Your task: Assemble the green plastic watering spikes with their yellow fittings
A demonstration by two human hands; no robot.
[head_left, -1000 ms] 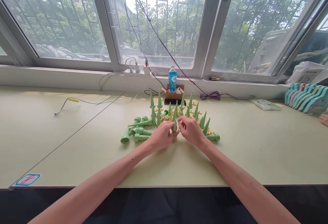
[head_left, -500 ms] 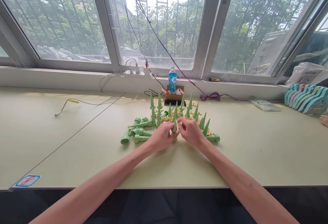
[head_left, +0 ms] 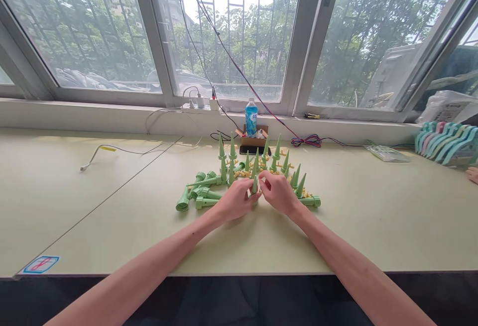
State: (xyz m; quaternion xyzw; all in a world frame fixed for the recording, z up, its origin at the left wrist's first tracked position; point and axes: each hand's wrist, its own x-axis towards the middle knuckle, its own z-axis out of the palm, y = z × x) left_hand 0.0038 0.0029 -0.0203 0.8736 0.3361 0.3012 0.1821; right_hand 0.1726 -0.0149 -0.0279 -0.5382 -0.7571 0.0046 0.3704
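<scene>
My left hand (head_left: 239, 198) is closed around an upright green plastic watering spike (head_left: 254, 185), its pointed tip up. Right beside that spike is my right hand (head_left: 278, 190), its fingers pinched together; what they hold, if anything, is too small and hidden to make out. Beyond my hands stand several more green spikes (head_left: 276, 153), some with small yellow plastic pieces (head_left: 290, 165) by them. To the left lies a loose heap of green spikes (head_left: 206, 194) on their sides, and one more spike (head_left: 310, 200) lies by my right wrist.
At the back, a blue-labelled bottle (head_left: 251, 118) stands in a small cardboard box (head_left: 254, 140), with a dark phone (head_left: 255, 150) before it. Cables (head_left: 306, 140) run along the sill. Pastel hangers (head_left: 446, 144) and another person's hand (head_left: 472, 174) are at the far right.
Almost nothing differs. Both hands stay at the same spike, and the view has shifted very slightly.
</scene>
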